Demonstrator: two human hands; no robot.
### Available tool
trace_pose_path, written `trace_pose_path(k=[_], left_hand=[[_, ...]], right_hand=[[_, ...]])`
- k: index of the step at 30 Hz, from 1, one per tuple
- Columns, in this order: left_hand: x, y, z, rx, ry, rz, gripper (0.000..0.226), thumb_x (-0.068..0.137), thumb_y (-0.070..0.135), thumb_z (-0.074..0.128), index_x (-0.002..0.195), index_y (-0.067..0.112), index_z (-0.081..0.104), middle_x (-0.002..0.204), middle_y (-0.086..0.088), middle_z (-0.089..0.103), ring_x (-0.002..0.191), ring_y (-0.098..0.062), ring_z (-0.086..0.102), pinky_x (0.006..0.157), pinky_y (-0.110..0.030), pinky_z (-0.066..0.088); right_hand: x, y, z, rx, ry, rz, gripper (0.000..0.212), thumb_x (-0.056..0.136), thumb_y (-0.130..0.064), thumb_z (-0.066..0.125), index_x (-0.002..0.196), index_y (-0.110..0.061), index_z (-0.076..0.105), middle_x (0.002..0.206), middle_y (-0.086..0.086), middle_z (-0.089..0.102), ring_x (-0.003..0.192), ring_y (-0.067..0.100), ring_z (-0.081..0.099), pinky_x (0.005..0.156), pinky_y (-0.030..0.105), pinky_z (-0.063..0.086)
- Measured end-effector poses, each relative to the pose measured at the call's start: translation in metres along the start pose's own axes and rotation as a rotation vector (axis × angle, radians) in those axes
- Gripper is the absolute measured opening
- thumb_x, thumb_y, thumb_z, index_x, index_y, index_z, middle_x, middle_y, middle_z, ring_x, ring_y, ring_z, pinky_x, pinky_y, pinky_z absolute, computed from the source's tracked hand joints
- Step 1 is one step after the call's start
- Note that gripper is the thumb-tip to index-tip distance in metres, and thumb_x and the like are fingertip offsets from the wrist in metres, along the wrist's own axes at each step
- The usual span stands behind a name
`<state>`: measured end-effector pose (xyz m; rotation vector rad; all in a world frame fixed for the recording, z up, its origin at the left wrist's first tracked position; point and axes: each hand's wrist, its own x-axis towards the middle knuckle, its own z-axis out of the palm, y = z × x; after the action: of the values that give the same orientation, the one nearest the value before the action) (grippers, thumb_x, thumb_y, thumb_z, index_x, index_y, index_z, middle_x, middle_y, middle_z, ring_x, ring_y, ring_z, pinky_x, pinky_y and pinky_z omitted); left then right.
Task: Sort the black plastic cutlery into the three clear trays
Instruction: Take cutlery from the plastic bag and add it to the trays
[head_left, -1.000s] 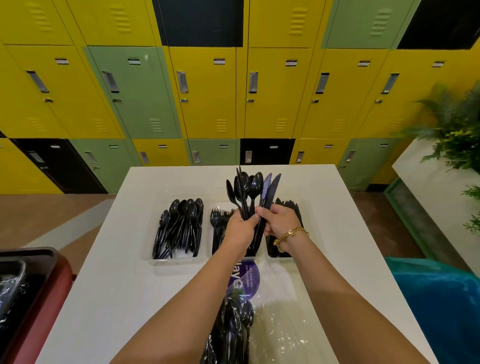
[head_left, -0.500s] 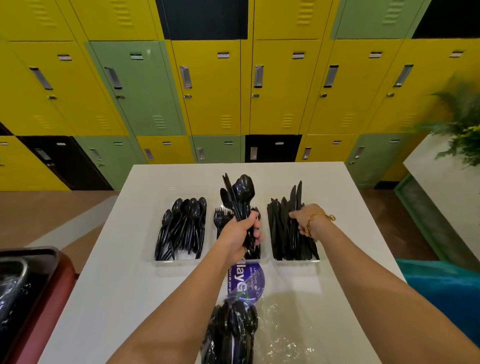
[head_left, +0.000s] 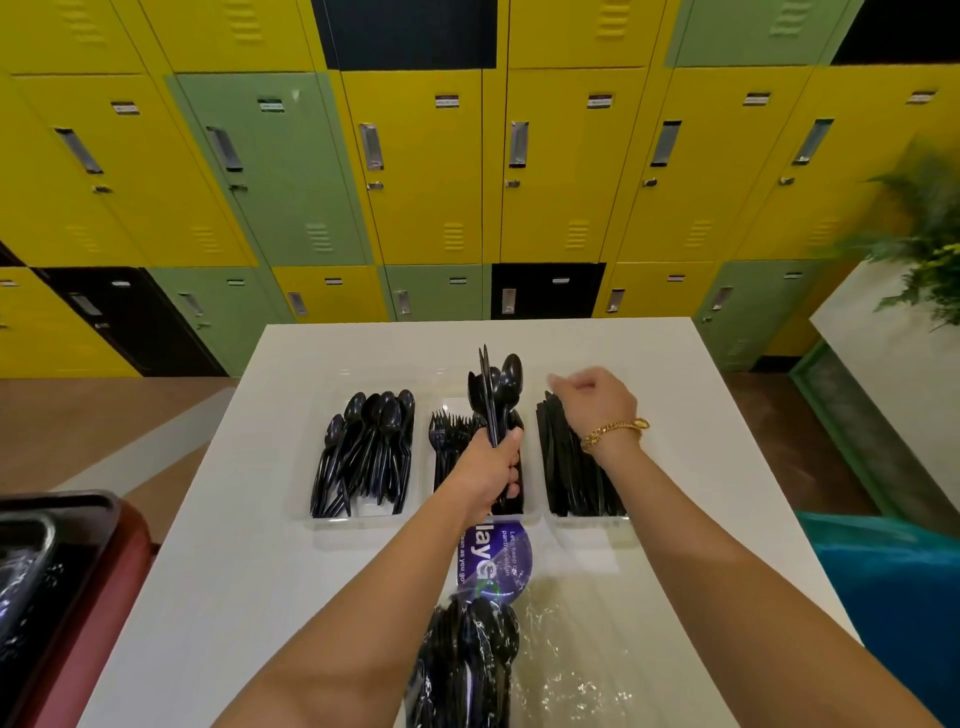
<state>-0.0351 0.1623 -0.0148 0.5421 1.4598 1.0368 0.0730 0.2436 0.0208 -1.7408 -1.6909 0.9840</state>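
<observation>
At the near edge of the table: a clear plastic bag (head_left: 571, 670) is lying crumpled, with a wrapped bundle of black cutlery (head_left: 467, 660) sitting on it and a purple label (head_left: 496, 558) showing just beyond.
Table: the white table (head_left: 249, 571) is carrying everything named here.
Left hand: the left hand (head_left: 491, 470) is gripping a mixed bunch of cutlery (head_left: 496, 395) upright by the handles, spoon bowls and a knife tip pointing up, over the middle tray.
Right hand: the right hand (head_left: 597, 397) is hovering over the far end of the right tray with fingers loosely curled, holding nothing; a gold bracelet (head_left: 615, 430) is sitting on the wrist.
Left tray: the left tray (head_left: 358, 519) is holding spoons (head_left: 371, 447).
Middle tray: the middle tray (head_left: 452, 405) is holding forks (head_left: 448, 441), partly hidden by the left hand.
Right tray: the right tray (head_left: 587, 521) is holding knives (head_left: 566, 467).
Beyond the table: yellow, green and black lockers (head_left: 426, 171) are lining the wall.
</observation>
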Motion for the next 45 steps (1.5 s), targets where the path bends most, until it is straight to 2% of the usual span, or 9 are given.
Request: trace_pose_path(k=[6,9,13,20,25,32,36,40,45], left_hand=[[0.001,0.001,0.011,0.190,0.025,0.036,0.051,0.100,0.021,0.039,0.145,0.011,0.016,0.069,-0.002,0.045,0.054,-0.012,0.039,0.055,-0.028,0.038],[-0.001,0.000,0.008,0.210,0.009,0.065,0.051,0.100,0.021,0.040,0.144,0.013,0.017,0.067,-0.002,0.043,0.057,-0.011,0.039,0.055,-0.027,0.039],[-0.003,-0.004,0.004,0.115,-0.031,0.090,0.045,0.097,0.025,0.048,0.134,0.009,0.029,0.069,-0.002,0.042,0.057,-0.010,0.038,0.056,-0.025,0.040],[-0.009,0.000,0.010,-0.096,-0.069,0.115,0.042,0.099,0.046,0.032,0.085,0.013,0.054,0.058,0.000,0.039,0.046,-0.009,0.036,0.046,-0.022,0.037],[-0.007,-0.002,0.010,-0.128,-0.033,0.087,0.031,0.099,0.040,0.037,0.082,0.016,0.047,0.057,0.000,0.037,0.044,-0.009,0.035,0.043,-0.022,0.036],[0.004,-0.008,-0.031,-0.157,0.169,0.052,0.024,0.100,0.034,0.039,0.088,0.013,0.041,0.057,0.002,0.036,0.046,-0.011,0.034,0.043,-0.023,0.036],[0.006,-0.007,-0.057,-0.119,0.267,0.048,0.035,0.100,0.032,0.040,0.126,0.009,0.035,0.059,-0.001,0.035,0.049,-0.012,0.032,0.045,-0.025,0.034],[0.012,-0.010,-0.080,0.024,0.350,0.001,0.048,0.099,0.034,0.041,0.131,-0.002,0.037,0.058,-0.003,0.040,0.043,-0.012,0.040,0.046,-0.028,0.037],[0.016,-0.007,-0.120,0.219,0.584,-0.064,0.047,0.098,0.030,0.042,0.132,-0.002,0.040,0.091,-0.017,0.060,0.068,-0.027,0.059,0.058,-0.033,0.048]], right_hand=[[-0.028,-0.024,0.010,-0.101,-0.273,-0.183,0.028,0.081,-0.038,0.069,0.098,-0.016,0.070,0.081,-0.009,0.058,0.079,0.007,0.052,0.077,0.019,0.046],[-0.028,-0.022,0.014,-0.080,-0.311,-0.160,0.016,0.083,-0.034,0.068,0.081,-0.018,0.069,0.076,-0.007,0.058,0.078,0.010,0.052,0.078,0.025,0.046],[-0.026,-0.013,0.012,0.207,-0.422,0.013,0.030,0.085,-0.029,0.068,0.060,-0.020,0.054,0.055,-0.004,0.046,0.049,0.009,0.040,0.047,0.019,0.037],[-0.024,-0.002,0.008,0.438,-0.446,0.153,0.023,0.089,-0.027,0.063,0.069,-0.016,0.059,0.041,-0.003,0.047,0.031,0.005,0.036,0.033,0.016,0.030],[-0.020,0.001,0.004,0.661,-0.399,0.243,0.011,0.090,-0.020,0.062,0.085,-0.011,0.062,0.065,0.000,0.062,0.029,0.002,0.041,0.031,0.014,0.035],[0.006,0.020,-0.007,0.316,-0.156,0.304,0.038,0.089,-0.021,0.064,0.122,-0.004,0.056,0.069,0.003,0.060,0.042,0.011,0.047,0.034,0.017,0.043],[0.011,0.029,-0.003,0.049,-0.244,0.417,0.044,0.095,-0.024,0.055,0.131,0.002,0.048,0.063,0.010,0.054,0.026,0.009,0.050,0.032,0.015,0.042],[0.008,0.032,0.011,-0.316,-0.196,0.337,0.037,0.093,-0.032,0.055,0.093,0.004,0.063,0.091,0.016,0.069,0.083,0.026,0.069,0.057,0.026,0.050],[0.002,0.007,0.017,-0.387,-0.124,0.096,0.028,0.094,-0.020,0.051,0.112,-0.004,0.065,0.120,0.012,0.064,0.110,0.028,0.060,0.085,0.024,0.046]])
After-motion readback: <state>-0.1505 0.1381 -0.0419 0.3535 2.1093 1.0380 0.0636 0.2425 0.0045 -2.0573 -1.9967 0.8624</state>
